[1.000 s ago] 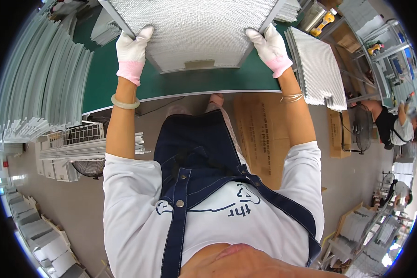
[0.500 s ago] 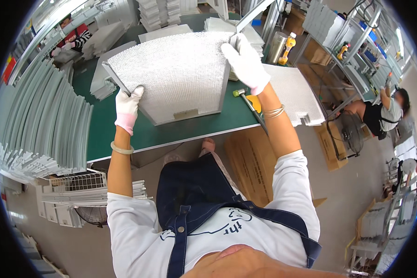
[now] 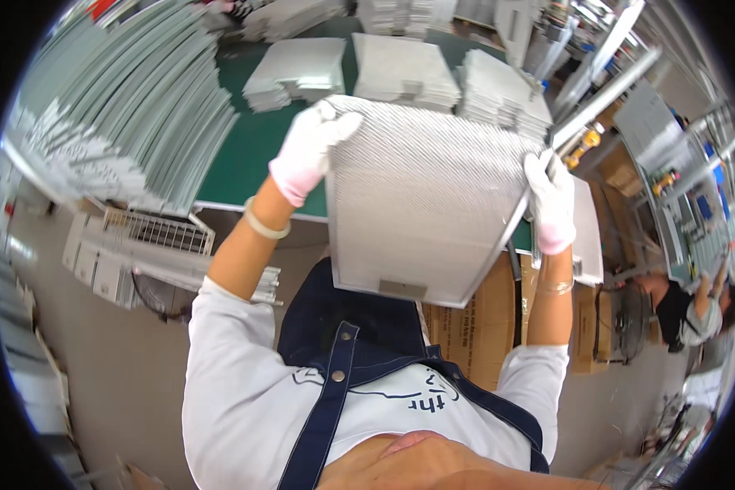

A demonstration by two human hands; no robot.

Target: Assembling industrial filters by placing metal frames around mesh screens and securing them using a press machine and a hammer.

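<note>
A flat metal mesh filter panel (image 3: 425,204) with a silver frame is held up in the air in front of my chest, tilted, above the near edge of the green table (image 3: 245,163). My left hand (image 3: 309,151) in a white glove grips its upper left corner. My right hand (image 3: 550,202), also gloved, grips its right edge. A small metal tab (image 3: 402,288) sits at the panel's lower edge.
Stacks of similar mesh panels (image 3: 400,69) lie on the far side of the table. Many grey frames (image 3: 122,122) lean in rows at the left. Cardboard boxes (image 3: 482,327) stand under the table. A white wire rack (image 3: 155,233) is lower left. Another person (image 3: 694,302) works at the right.
Both hands have lifted the mesh panel off the table and drawn it toward my chest, tilting it. My view has shifted to show more of the table's far side.
</note>
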